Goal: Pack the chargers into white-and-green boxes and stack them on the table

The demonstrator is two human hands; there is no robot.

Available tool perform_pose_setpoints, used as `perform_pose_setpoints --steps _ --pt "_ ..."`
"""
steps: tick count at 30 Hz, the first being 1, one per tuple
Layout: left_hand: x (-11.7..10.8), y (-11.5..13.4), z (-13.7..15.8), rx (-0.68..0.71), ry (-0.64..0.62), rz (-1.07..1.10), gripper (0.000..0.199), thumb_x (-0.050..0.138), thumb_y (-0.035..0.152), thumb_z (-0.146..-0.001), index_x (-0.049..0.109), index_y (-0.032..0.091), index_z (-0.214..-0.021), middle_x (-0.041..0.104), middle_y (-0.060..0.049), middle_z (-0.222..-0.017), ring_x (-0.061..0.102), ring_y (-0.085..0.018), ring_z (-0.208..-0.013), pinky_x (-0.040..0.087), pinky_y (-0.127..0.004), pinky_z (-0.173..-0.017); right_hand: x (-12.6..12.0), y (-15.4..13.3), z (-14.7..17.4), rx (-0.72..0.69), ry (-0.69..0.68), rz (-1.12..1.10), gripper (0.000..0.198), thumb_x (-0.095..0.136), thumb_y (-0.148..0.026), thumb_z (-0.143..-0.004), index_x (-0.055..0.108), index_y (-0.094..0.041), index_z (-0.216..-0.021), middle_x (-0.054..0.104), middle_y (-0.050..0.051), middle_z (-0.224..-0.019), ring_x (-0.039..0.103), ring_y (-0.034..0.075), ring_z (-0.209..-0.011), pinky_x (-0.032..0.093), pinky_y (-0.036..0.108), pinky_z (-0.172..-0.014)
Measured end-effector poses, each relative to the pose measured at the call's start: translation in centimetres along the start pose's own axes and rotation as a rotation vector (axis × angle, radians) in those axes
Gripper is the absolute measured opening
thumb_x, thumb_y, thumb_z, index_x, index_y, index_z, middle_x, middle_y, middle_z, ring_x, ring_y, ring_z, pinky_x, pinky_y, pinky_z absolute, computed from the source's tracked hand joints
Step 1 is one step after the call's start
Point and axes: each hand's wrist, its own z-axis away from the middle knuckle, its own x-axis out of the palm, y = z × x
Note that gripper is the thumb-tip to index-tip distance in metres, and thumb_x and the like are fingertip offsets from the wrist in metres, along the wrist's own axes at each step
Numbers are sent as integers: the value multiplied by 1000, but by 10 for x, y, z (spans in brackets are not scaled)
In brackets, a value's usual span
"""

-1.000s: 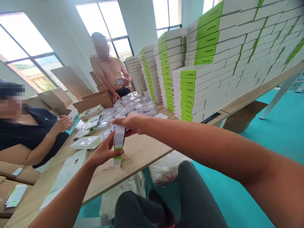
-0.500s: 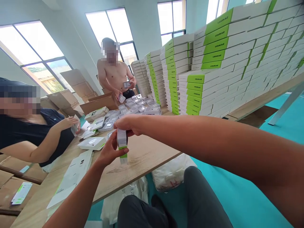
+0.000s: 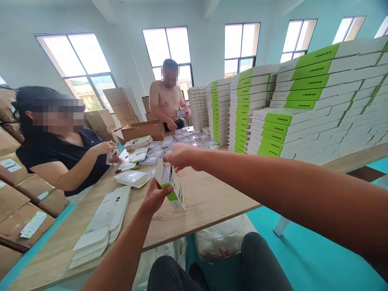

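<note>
Windows (image 3: 156, 44) pierce the pale wall (image 3: 124, 44), brown cartons (image 3: 117, 99) stacked before it.

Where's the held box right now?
In the head view, the white-and-green box is just left of centre over the table, in the left hand, with the right hand at its top and the flat cartons to its left.

Dark capitals CEUKAZ read plainly on green end bands of the stacked white boxes (image 3: 321, 97), upper right of the frame, five bands one above another, and the same name repeats down the lower stack (image 3: 279, 133), right of centre. Fine print shows on the held box (image 3: 178, 190), mid-frame, and on the flat cartons (image 3: 103, 214), lower left, too small to make out. Paper labels (image 3: 33, 224) on brown cartons (image 3: 15, 224), left edge, are blurred past reading.
</note>
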Motion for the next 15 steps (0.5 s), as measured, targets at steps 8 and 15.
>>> perform_pose_setpoints --steps 8,15 --pt "1 3 13 -14 -122 265 97 88 69 -51 63 17 -130 77 -14 -110 70 -41 -111 56 -51 -96 -13 61 46 -122 -199 9 75 81 -20 -75 50 -25 -143 67 9 -132 64 23 -118 57 41 -95" --pt "17 -2 4 30 143 136 70 78 54 -82 52 20 -137 77 -12 -112 73 -31 -104 61 -42 -83 -3 131 66 -334 105 -205 69 72 -31 -89 39 -33 -149 71 7 -127 71 23 -106 58 45 -93"
